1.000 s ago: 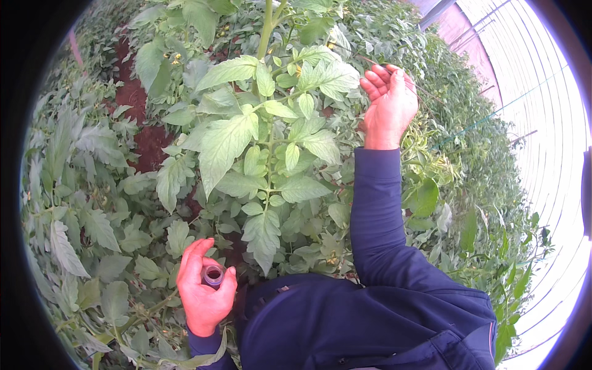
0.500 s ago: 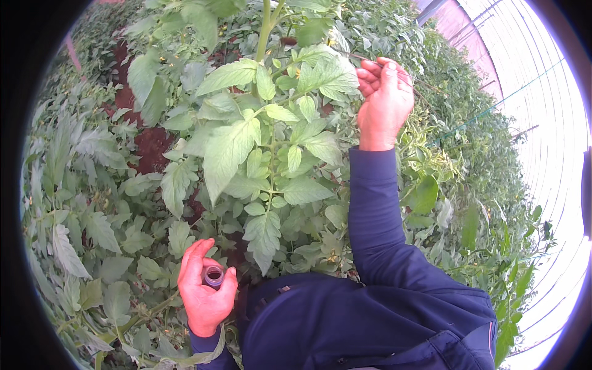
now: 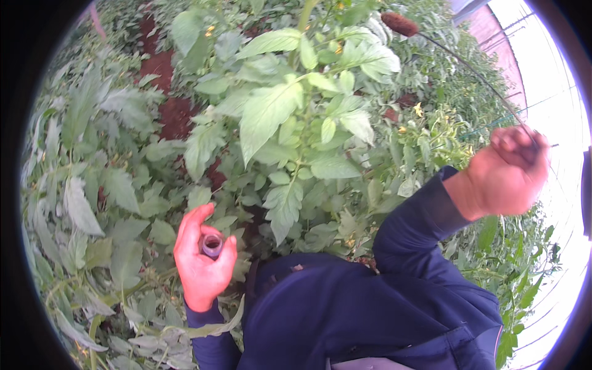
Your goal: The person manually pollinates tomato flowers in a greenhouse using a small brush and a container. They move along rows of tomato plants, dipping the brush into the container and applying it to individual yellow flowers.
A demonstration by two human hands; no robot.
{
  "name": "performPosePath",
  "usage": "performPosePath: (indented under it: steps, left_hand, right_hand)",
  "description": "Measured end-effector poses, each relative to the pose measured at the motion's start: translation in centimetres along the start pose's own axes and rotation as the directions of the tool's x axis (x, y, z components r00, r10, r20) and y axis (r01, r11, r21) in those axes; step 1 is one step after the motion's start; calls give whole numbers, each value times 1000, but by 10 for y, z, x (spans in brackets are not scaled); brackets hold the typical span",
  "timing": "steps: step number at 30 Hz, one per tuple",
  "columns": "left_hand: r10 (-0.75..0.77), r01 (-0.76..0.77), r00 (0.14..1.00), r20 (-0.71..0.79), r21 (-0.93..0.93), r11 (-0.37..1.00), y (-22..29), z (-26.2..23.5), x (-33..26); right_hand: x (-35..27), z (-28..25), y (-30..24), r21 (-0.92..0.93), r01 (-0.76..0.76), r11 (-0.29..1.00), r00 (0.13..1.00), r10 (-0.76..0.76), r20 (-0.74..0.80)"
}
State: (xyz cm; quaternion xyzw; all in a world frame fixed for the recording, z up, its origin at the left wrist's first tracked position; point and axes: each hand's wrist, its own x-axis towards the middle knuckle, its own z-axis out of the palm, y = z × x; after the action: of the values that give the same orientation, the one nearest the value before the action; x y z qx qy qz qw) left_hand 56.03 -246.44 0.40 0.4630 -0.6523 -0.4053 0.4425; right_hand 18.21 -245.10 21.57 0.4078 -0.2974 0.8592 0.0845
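Observation:
In my left hand (image 3: 203,262), low and left of centre, is a small open-topped vial (image 3: 211,246) with something dark inside, its mouth facing up. My right hand (image 3: 509,169), somewhat blurred, is raised at the far right with its fingers closed around the thin stem of a brush (image 3: 468,66). The stem slants up and to the left, ending in a fuzzy brown head (image 3: 399,24) near the top. That head hangs beside the leaves of a tall tomato plant (image 3: 271,117), which stands in front of me.
Dense tomato foliage (image 3: 111,185) with small yellow flowers (image 3: 418,110) surrounds me. Reddish soil (image 3: 176,117) shows between the rows at the left. At the right are a pale curved greenhouse wall (image 3: 555,80) and a green string (image 3: 487,127).
My right hand has swung right and down, away from the plant, bringing the brush head into plain sight. My left hand keeps the vial in nearly the same place. The view has shifted slightly.

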Motion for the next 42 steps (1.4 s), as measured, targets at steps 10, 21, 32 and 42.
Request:
performPosePath:
  steps: [10, 21, 32, 42]
  left_hand:
    - [24, -19, 988, -151, 36, 999, -1, -54, -7]
    - [-26, 31, 985, -170, 31, 999, -3, -63, -3]
    - [-109, 116, 965, -237, 17, 993, -24, -58, 56]
    - [-201, 167, 879, -431, -116, 979, -34, -59, 184]
  right_hand:
    - [-99, 67, -26, 203, -250, 947, 756, 60, 651]
    - [-251, 156, 56, -26, -155, 988, 734, 133, 667]
    - [-303, 235, 163, -113, -249, 962, 753, 265, 602]
    - [-219, 214, 288, -236, -409, 881, 660, 464, 591]
